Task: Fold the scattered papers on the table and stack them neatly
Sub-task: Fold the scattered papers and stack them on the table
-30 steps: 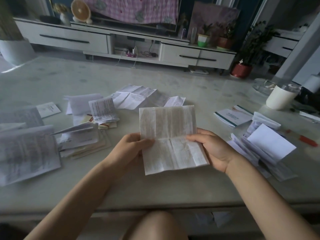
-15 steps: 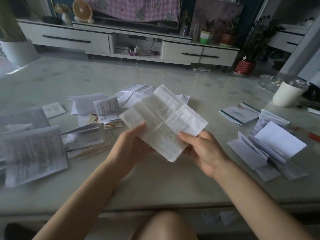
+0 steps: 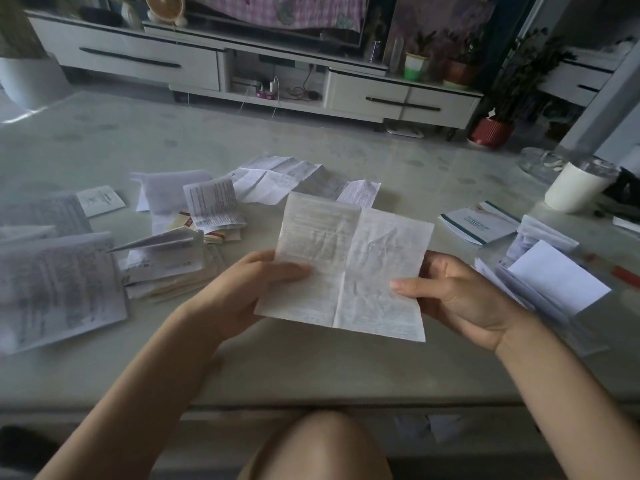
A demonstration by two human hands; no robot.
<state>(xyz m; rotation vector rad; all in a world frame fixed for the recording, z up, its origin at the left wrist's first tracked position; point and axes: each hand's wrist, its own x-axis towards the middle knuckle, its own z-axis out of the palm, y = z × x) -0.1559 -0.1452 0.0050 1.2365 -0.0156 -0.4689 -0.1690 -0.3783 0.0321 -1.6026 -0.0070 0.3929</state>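
The creased sheet (image 3: 349, 265) is held above the table (image 3: 311, 368), unfolded and facing the person. The left hand (image 3: 242, 289) pinches its left edge, the right hand (image 3: 450, 296) its right edge. Loose papers (image 3: 59, 289) lie to the left, folded ones (image 3: 554, 282) to the right, near a white cup (image 3: 575, 188).
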